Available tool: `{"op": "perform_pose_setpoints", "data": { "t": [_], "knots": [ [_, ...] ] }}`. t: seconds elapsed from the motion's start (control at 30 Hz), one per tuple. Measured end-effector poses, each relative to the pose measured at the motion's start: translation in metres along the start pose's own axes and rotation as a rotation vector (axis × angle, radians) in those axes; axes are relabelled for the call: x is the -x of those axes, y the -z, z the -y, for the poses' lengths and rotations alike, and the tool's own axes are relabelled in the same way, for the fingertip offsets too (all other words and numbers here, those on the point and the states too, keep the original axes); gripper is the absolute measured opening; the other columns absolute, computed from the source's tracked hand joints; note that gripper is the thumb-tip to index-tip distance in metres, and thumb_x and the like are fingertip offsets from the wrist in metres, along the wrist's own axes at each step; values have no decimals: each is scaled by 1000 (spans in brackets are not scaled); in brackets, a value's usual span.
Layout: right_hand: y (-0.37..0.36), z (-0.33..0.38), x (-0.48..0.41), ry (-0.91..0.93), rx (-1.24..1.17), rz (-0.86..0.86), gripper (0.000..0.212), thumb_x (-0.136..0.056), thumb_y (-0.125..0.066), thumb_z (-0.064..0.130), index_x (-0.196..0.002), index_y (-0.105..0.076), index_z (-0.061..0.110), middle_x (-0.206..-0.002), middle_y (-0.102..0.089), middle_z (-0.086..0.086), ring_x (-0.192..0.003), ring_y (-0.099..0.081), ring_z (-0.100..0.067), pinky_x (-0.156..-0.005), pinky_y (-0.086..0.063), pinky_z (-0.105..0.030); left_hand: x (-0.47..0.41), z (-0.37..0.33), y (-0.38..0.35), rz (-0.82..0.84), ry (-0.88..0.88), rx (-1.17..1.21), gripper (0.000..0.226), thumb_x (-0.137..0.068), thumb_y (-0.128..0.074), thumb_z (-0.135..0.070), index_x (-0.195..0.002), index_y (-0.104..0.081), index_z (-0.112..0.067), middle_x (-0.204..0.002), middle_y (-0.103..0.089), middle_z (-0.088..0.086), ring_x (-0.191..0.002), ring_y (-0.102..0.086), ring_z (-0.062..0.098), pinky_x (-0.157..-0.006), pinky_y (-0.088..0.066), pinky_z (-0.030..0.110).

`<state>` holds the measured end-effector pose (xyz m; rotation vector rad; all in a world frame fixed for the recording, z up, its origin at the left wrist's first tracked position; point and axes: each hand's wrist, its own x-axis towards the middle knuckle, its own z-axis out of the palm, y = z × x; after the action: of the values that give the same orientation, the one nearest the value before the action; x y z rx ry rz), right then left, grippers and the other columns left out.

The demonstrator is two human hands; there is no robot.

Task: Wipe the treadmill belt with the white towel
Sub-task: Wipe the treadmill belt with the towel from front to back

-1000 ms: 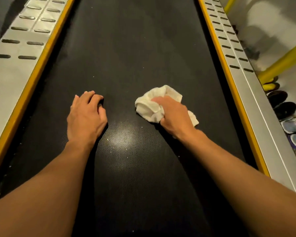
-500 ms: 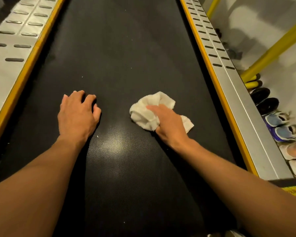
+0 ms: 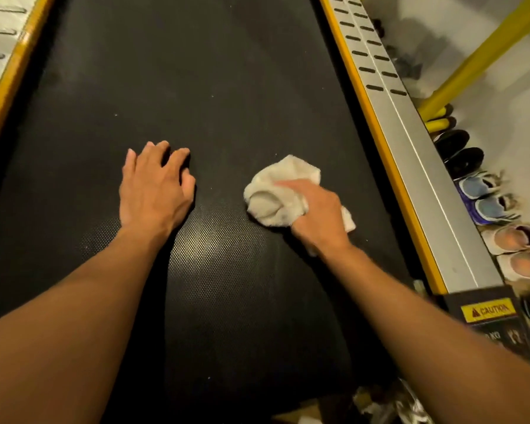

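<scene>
1. Right hand (image 3: 315,215) grips the bunched white towel (image 3: 273,197) on the treadmill belt (image 3: 196,71), right of centre.
2. Left hand (image 3: 153,191) rests on the belt, fingers relaxed, empty.
3. Wiping looks midway; specks remain in the upper frame.

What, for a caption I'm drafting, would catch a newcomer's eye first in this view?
The crumpled white towel stands out most, gripped by the right hand against the black textured treadmill belt, right of centre. The left hand rests on the belt to its left. Past the silver side rail with a yellow edge, a row of shoes lines the floor at far right.
</scene>
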<state>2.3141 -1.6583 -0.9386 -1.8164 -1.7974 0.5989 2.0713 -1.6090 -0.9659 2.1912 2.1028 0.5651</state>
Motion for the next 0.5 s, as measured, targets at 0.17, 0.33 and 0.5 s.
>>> {"op": "perform_pose_setpoints", "data": {
  "t": [0.17,0.33,0.5],
  "knots": [
    [-26,41,74,249,-168,95,42,-67,-68,8,-108,-70,16,-104,-70,-2,-99,-63,-15,-88,-49,-28,3,-1,1,73,-162,-27,41,-95,-47,-26,-134,-54,-17,-139,-50,12,-135,-39,32,-115,-22,49],
    [-5,23,10,-13,-103,-85,47,-75,-59,4,-120,-64,19,-113,-67,-4,-105,-61,-21,-92,-49,-38,11,-4,-2,95,-192,-28,43,-95,-46,-25,-136,-53,-17,-142,-48,11,-137,-38,32,-116,-22,48],
    [-23,23,33,48,76,-73,44,-76,-60,16,-119,-64,22,-107,-68,-1,-97,-61,-18,-82,-44,-28,15,-26,-4,59,-84,44,41,-90,-51,-19,-129,-57,-11,-137,-51,16,-134,-39,36,-116,-21,50]
  ]
}}
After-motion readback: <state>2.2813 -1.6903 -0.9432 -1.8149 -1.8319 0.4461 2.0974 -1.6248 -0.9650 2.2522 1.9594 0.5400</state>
